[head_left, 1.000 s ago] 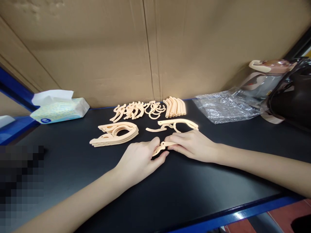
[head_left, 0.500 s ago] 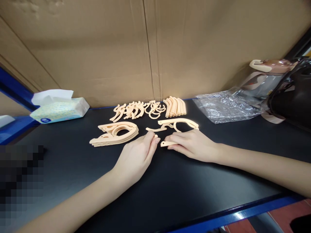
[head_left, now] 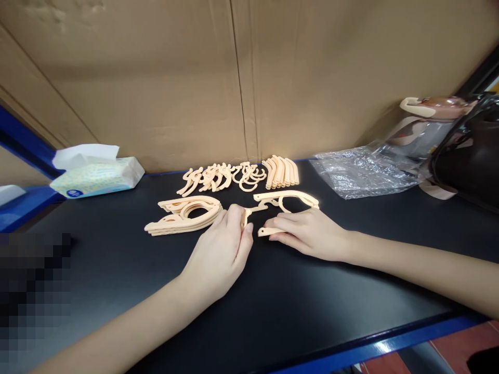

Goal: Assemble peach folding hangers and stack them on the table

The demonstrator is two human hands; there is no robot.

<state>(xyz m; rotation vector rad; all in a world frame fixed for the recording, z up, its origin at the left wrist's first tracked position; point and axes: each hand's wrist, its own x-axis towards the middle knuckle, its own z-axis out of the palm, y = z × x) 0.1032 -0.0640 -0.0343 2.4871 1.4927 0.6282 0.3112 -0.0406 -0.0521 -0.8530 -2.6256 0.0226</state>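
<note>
My left hand [head_left: 220,252] is closed, thumb and fingers pinching a small beige plastic hanger piece [head_left: 246,217]. Most of that piece is hidden by the fingers. Close by on the right, my right hand [head_left: 312,231] grips a beige hanger arm [head_left: 266,231], whose end with a small hole sticks out to the left. Just behind both hands lie more hanger parts [head_left: 288,194], a curved arm and a ring-like piece among them. To the left of my left hand rests a stack of folded hangers [head_left: 181,227].
Along the back of the black table [head_left: 312,311] sit loose hook pieces [head_left: 216,176], curved rings [head_left: 249,176] and a row of hanger arms [head_left: 281,171]. A tissue pack [head_left: 97,176] stands left; a clear plastic bag [head_left: 362,169], a bottle [head_left: 419,130] and a black bag [head_left: 468,156] occupy the right.
My left hand has shifted slightly, and the piece in its fingers has turned so more of it shows. The right hand stays in place with the hanger arm.
</note>
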